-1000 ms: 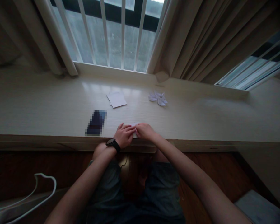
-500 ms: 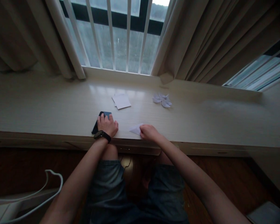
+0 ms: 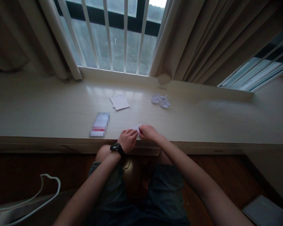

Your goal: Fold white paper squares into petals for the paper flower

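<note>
At the front edge of the pale desk, a small folded paper (image 3: 137,127) lies mostly hidden between my two hands. My right hand (image 3: 148,132) is closed, pinching its right side. Fingers together, my left hand (image 3: 127,140) presses on its left side; a black watch is on that wrist. A phone (image 3: 100,124) with a lit, pixelated screen lies flat to the left of my hands. Beyond them are a few square paper sheets (image 3: 119,103), loosely stacked. Several folded white paper pieces (image 3: 160,100) sit together farther to the right.
The long pale desk (image 3: 209,122) runs beneath a barred window (image 3: 118,47) with beige curtains (image 3: 193,40) on both sides. A drawer front is below the edge, above my knees. A white curved cable or frame (image 3: 58,188) shows at lower left.
My left hand has left the phone and moved right to the folded paper. The phone's screen has turned from dark to lit. My right hand stays at the paper.
</note>
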A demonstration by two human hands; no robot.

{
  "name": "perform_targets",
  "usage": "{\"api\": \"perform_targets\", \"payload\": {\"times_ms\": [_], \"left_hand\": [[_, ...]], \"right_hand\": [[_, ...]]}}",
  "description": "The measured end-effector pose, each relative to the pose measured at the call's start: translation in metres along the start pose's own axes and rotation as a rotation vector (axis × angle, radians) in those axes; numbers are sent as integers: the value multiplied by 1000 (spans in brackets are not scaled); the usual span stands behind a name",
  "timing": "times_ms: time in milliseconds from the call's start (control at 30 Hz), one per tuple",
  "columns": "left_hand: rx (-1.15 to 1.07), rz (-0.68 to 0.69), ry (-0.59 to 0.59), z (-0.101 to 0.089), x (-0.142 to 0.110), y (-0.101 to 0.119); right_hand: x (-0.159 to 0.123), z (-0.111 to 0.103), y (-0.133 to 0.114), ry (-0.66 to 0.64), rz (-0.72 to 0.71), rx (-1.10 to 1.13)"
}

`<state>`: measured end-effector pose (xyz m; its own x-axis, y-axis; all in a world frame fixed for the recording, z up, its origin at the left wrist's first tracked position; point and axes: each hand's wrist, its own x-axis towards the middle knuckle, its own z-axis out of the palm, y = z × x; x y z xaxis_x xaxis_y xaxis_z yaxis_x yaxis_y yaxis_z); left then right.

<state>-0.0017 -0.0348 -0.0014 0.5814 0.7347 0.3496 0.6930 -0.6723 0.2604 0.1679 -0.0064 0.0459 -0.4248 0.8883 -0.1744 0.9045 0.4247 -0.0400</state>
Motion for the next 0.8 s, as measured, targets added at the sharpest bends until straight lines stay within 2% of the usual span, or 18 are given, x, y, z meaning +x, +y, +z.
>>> {"api": "perform_targets", "payload": {"times_ms": [167, 333, 567, 667, 800], "left_hand": [[-10, -12, 5, 4, -3, -5], [-27, -24, 15, 5, -4, -6], [-16, -42, 37, 7, -4, -7], [-29, -52, 44, 8, -3, -8], [-61, -86, 58, 8, -1, -8]], "right_hand": [[4, -7, 6, -10, -29, -60], [12, -14, 18, 8, 27, -143], [15, -7, 13, 99, 67, -152], [11, -4, 7, 116, 33, -145], [1, -3, -3, 96, -108, -140]]}}
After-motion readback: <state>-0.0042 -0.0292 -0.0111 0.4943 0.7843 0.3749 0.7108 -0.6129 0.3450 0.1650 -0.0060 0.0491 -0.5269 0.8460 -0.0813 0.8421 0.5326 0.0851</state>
